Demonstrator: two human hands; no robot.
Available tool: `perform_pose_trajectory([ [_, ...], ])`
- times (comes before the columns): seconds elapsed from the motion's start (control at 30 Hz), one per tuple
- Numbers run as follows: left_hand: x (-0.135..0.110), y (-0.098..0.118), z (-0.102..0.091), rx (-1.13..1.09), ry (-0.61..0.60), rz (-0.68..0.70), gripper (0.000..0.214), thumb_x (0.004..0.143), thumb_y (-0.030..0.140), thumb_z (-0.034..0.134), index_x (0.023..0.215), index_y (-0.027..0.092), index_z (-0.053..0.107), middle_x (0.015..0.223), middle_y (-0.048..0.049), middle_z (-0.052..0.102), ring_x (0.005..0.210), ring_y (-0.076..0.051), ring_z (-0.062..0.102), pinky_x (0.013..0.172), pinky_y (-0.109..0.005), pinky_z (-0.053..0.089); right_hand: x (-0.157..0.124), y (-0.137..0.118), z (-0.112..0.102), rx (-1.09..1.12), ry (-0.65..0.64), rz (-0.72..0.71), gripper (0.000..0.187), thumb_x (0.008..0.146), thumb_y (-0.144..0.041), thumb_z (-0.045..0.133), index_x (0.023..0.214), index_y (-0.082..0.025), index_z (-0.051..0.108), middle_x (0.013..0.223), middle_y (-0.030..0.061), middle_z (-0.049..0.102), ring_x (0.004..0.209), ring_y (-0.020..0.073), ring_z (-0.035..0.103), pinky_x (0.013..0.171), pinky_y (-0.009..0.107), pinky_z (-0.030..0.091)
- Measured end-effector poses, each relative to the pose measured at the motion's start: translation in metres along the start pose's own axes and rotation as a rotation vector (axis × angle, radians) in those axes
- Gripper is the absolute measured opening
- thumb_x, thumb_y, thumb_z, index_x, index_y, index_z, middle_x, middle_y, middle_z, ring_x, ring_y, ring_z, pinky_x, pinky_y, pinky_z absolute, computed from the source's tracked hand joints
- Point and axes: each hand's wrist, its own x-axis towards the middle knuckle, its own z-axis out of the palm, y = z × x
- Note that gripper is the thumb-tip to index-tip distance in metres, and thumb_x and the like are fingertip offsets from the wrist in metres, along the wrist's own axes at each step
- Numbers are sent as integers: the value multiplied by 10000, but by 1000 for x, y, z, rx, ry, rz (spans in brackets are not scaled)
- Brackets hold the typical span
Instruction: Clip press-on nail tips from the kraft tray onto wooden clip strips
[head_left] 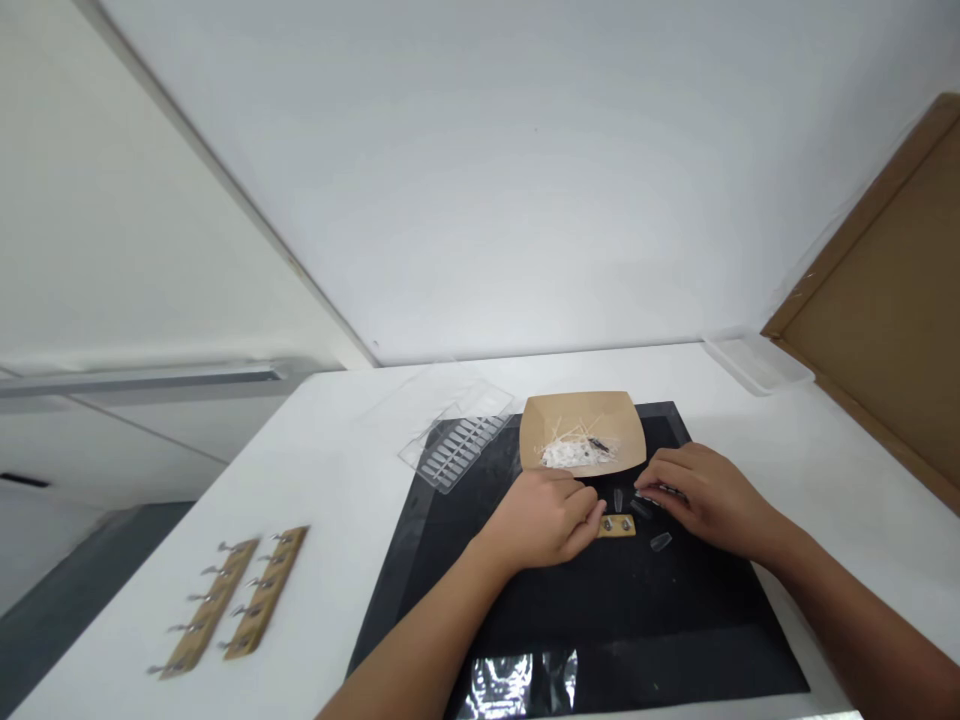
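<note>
White desk (337, 470), with a black mat (600, 620) lying on it. Brown board (885, 310) leans at the right edge. Left hand (547, 520) rests on the mat, fingers curled, fingertips pinching the left end of the small wooden strip (619, 526). The strip lies flat on the mat between both hands, two metal studs on top. Right hand (709, 497) is just right of the strip, fingers bent down onto the mat; can't tell if it grips anything. Paper tray (581, 425) with white bits sits just behind the hands. Clear nail-tip sheet (459, 450) at the mat's far left corner. Two peg strips (232, 600) well left, off the mat. Clear tip (661, 542) near the right hand.
</note>
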Motion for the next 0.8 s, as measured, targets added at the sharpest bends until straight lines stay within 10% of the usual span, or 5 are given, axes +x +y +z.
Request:
perform_pose_trajectory([
  [0.8, 0, 0, 0, 24, -15, 10, 336, 1028, 259, 492, 712, 185, 576, 600, 2, 605, 547, -150, 581, 562, -302, 426, -2, 2, 4, 55, -75, 4, 132, 1061, -290, 559, 1082, -274, 688, 999, 20, 738, 853, 218, 644, 766, 345, 430],
])
